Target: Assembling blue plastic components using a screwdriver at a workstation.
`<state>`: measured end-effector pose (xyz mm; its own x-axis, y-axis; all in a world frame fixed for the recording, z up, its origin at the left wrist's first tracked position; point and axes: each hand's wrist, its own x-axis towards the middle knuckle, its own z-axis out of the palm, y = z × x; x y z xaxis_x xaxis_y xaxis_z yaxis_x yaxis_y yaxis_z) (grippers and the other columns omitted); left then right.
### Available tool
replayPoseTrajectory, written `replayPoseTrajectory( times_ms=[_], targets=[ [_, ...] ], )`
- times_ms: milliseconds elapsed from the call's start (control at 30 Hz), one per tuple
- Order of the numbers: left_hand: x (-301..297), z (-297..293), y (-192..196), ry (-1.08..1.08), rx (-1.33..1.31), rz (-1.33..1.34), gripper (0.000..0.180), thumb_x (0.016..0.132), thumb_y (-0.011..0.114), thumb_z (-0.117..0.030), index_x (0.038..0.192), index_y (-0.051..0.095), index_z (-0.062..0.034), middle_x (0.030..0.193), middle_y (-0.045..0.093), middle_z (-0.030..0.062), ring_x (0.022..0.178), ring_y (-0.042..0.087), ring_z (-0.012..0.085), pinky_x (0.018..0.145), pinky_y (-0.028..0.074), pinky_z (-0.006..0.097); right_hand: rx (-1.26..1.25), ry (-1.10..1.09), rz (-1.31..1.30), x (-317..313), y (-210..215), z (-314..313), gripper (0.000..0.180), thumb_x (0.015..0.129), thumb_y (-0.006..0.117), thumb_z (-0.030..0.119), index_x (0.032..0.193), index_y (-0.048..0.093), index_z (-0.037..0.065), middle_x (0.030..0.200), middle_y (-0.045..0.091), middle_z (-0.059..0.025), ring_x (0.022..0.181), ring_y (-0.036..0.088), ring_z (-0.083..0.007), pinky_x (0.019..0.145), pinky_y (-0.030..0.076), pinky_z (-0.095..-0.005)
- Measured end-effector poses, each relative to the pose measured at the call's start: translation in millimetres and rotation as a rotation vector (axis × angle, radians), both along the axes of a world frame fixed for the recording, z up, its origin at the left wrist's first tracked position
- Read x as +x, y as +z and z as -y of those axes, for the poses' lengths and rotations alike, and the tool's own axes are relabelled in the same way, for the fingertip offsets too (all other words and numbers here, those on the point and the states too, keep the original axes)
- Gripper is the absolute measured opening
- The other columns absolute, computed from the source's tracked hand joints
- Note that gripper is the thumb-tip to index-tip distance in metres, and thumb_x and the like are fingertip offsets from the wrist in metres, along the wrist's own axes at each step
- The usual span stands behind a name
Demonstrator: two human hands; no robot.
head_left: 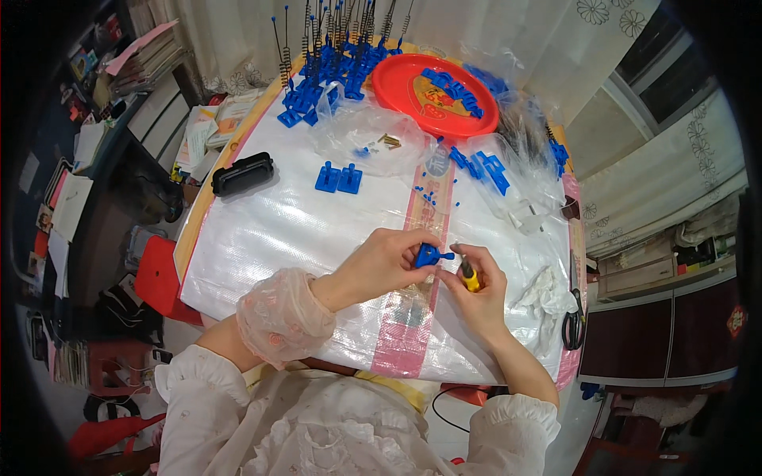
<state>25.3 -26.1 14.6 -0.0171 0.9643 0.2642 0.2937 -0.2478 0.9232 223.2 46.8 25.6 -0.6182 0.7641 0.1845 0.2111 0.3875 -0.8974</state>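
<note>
At the far left of the table lay a black oblong case, well apart from the hands, on the white woven sheet that covered the tabletop. Nearer the middle, two blue plastic brackets stood side by side on the sheet, with nothing between them and the hands below.

The left hand was closed around a small blue plastic part, pinched between thumb and fingertips just above the sheet's pink stripe. The part's short stub pointed right, toward the other hand, so its long axis ran roughly level across the view. The right hand was clenched around a yellow-handled tool, probably a small screwdriver; its tip was hidden by the fingers. The two hands sat just beside each other, the tool nearly touching the stub end of the part, and the gap between them was free of other things.

Up the table stood a crowd of assembled blue parts with springs and pins. To their right sat a red round tray holding more blue pieces, with clear plastic bags lying in front of it. Right of the hands lay a crumpled white cloth, and at the table's right edge a pair of black-handled scissors.
</note>
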Motion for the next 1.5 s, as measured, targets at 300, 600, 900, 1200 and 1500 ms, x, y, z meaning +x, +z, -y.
replayPoseTrajectory(
  times_ms=[300, 600, 900, 1200, 1500],
  targets=[
    [3.5, -2.5, -5.8, -0.119, -0.099, 0.177, 0.054, 0.078, 0.084, -0.009, 0.125, 0.059, -0.0035, 0.095, 0.071, 0.0080, 0.086, 0.068, 0.0114, 0.077, 0.058, 0.027, -0.157, -0.005, -0.108, 4.2, -6.7, -10.5, 0.015, 0.091, 0.065, -0.003, 0.106, 0.062, -0.002, 0.092, 0.068, -0.0072, 0.087, 0.069, -0.0129, 0.072, 0.052, -0.0238],
    [0.7, -3.7, -6.1, -0.104, -0.090, 0.148, 0.051, 0.078, 0.083, -0.008, 0.123, 0.060, -0.0005, 0.099, 0.070, 0.0077, 0.091, 0.068, 0.0120, 0.083, 0.057, 0.027, -0.260, -0.011, -0.129, 2.3, -4.1, -13.1, 0.014, 0.092, 0.063, -0.004, 0.106, 0.060, -0.002, 0.091, 0.066, -0.0064, 0.088, 0.069, -0.0138, 0.074, 0.052, -0.0238],
    [0.7, -4.1, -7.2, -0.119, -0.184, 0.226, 0.049, 0.079, 0.083, -0.007, 0.122, 0.061, -0.0008, 0.092, 0.068, 0.0051, 0.084, 0.064, 0.0085, 0.079, 0.054, 0.024, -0.303, -0.032, -0.118, 1.8, -6.0, -16.3, 0.015, 0.092, 0.064, -0.001, 0.107, 0.060, -0.002, 0.090, 0.066, -0.0063, 0.085, 0.068, -0.0131, 0.074, 0.052, -0.0237],
    [-0.5, -6.6, -11.7, -0.181, -0.222, 0.291, 0.047, 0.083, 0.077, -0.002, 0.126, 0.059, -0.0005, 0.097, 0.068, 0.0061, 0.088, 0.065, 0.0093, 0.081, 0.054, 0.024, -0.296, -0.023, -0.104, 4.4, -5.7, -15.1, 0.014, 0.092, 0.063, -0.003, 0.106, 0.061, -0.002, 0.091, 0.066, -0.0068, 0.085, 0.068, -0.0136, 0.074, 0.052, -0.0240],
    [1.8, -5.7, -12.1, -0.219, -0.075, 0.245, 0.052, 0.085, 0.073, -0.001, 0.133, 0.053, 0.0002, 0.110, 0.069, 0.0113, 0.102, 0.068, 0.0160, 0.090, 0.056, 0.029, -0.264, -0.008, -0.107, 4.3, 2.7, -7.6, 0.011, 0.091, 0.062, -0.005, 0.103, 0.061, -0.003, 0.090, 0.066, -0.0076, 0.085, 0.068, -0.0147, 0.075, 0.053, -0.0253]
  ],
)
